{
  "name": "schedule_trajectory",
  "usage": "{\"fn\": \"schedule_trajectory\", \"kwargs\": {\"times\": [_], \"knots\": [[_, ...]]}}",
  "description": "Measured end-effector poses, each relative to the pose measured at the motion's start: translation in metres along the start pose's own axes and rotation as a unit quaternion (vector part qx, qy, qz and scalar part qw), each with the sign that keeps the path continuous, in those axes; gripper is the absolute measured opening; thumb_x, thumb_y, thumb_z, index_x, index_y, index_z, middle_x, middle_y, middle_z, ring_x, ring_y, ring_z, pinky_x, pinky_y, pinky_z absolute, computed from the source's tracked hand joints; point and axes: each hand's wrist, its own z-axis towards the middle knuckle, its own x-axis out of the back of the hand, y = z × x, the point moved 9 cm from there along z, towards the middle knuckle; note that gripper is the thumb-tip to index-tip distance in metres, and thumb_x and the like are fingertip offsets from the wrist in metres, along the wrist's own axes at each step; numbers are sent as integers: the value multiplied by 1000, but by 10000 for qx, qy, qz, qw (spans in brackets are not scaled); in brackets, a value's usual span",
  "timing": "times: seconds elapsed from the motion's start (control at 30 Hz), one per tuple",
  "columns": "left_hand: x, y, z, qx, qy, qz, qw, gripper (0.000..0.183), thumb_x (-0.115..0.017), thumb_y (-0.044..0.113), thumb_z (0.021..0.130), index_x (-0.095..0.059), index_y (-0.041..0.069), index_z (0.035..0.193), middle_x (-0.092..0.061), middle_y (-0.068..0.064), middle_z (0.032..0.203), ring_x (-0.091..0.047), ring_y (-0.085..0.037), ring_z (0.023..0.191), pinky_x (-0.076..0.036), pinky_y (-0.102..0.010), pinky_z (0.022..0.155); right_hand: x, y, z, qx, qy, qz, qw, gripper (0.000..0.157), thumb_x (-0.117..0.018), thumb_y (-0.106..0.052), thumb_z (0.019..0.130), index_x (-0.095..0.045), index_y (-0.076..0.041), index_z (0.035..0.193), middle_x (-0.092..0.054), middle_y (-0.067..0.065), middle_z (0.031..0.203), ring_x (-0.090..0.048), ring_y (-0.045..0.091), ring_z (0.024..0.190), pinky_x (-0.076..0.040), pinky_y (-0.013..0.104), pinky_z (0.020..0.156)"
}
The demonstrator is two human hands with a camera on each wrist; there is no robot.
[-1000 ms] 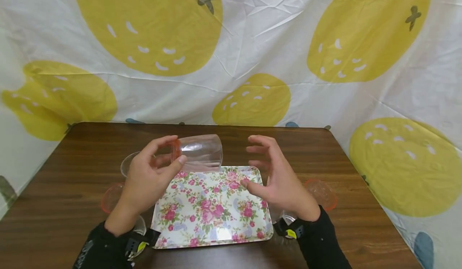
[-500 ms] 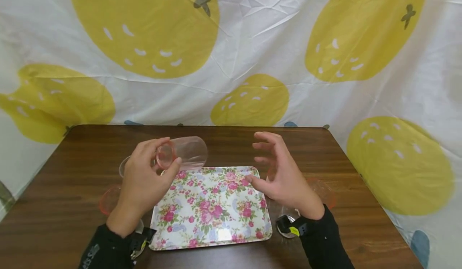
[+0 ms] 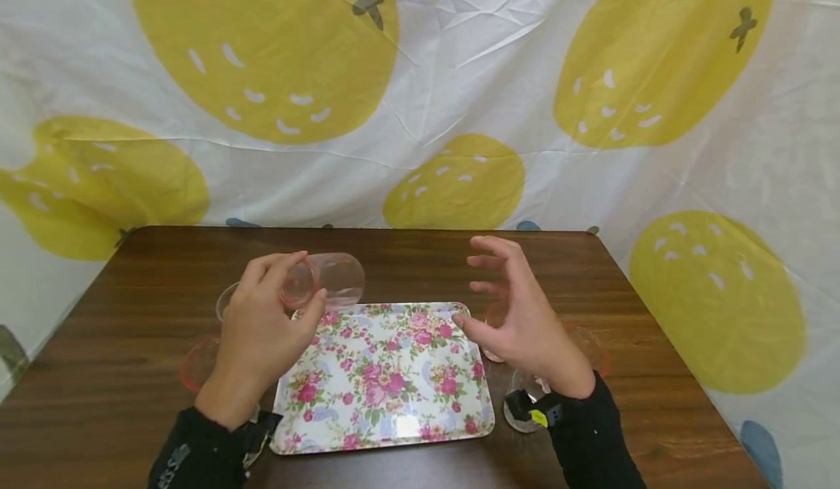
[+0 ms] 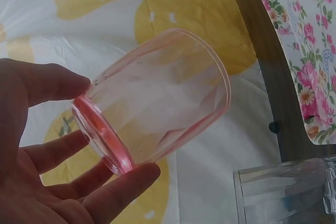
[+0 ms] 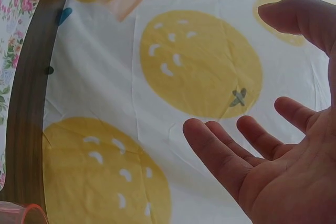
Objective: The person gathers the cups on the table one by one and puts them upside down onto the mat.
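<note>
My left hand (image 3: 265,329) pinches a pink-tinted clear cup (image 3: 341,279) at its base, between thumb and fingers. The cup is raised above the back left part of the tray and lies on its side, mouth pointing right. In the left wrist view the thick pink base of this cup (image 4: 173,98) sits against the fingertips. Held up to the right of the tray, my right hand (image 3: 525,329) has its fingers spread and slightly bent, with nothing between them. A floral tray (image 3: 383,372) lies on the table below both hands.
Left of the tray stand a clear cup (image 3: 225,303) and a pink cup (image 3: 197,366), partly behind my left hand. On the right are a clear cup (image 3: 521,423) and pink cups (image 3: 599,350), partly hidden by my right hand. A patterned cloth (image 3: 446,103) hangs behind the table (image 3: 656,416).
My left hand has drawn the cup leftward and its base has turned more toward the head camera. My right hand has shifted slightly right, widening the gap between the hands.
</note>
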Motion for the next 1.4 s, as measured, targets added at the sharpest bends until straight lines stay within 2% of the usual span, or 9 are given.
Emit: {"fn": "schedule_trajectory", "kwargs": {"times": [0.2, 0.47, 0.77, 1.1, 1.4], "knots": [[-5, 2, -2, 8, -88, 115, 9999, 52, -77, 16, 79, -64, 1, 127, -59, -24, 119, -63, -37, 85, -54, -58, 58, 1, 0, 0, -36, 18, -29, 10000, 87, -80, -1, 77, -30, -6, 148, -34, 9, 150, -43, 22, 127, -53, 54, 96], [-22, 0, -6, -83, -378, 274, 9989, 53, -74, 16, 79, -62, 0, 129, -57, -26, 121, -65, -38, 81, -59, -56, 58, 1, 1, 0, -76, -10, -74, 9999, 88, -80, -3, 77, -31, -14, 149, -35, 10, 148, -44, 21, 127, -54, 53, 95], [-27, -2, -7, -276, -336, 499, 9978, 51, -74, 11, 78, -63, -6, 125, -59, -32, 118, -64, -44, 85, -57, -63, 65, 1, 2, -1, -82, -29, -109, 9999, 87, -80, -4, 78, -30, -16, 149, -37, 10, 146, -44, 21, 127, -55, 54, 93], [-35, -11, -9, -82, -698, 752, 9947, 50, -75, 13, 78, -65, -6, 123, -59, -33, 120, -63, -49, 91, -57, -65, 73, 1, 3, -1, -79, -65, -152, 9998, 87, -80, -5, 78, -29, -9, 149, -37, 10, 146, -45, 21, 126, -56, 52, 91], [-43, -16, -13, 39, -1017, 869, 9910, 49, -72, 16, 79, -65, -6, 123, -59, -35, 120, -59, -52, 96, -51, -68, 84, 1, 4, -3, -65, -119, -198, 9997, 89, -79, -6, 79, -28, -16, 151, -36, 10, 147, -44, 21, 127, -56, 51, 89]]}}
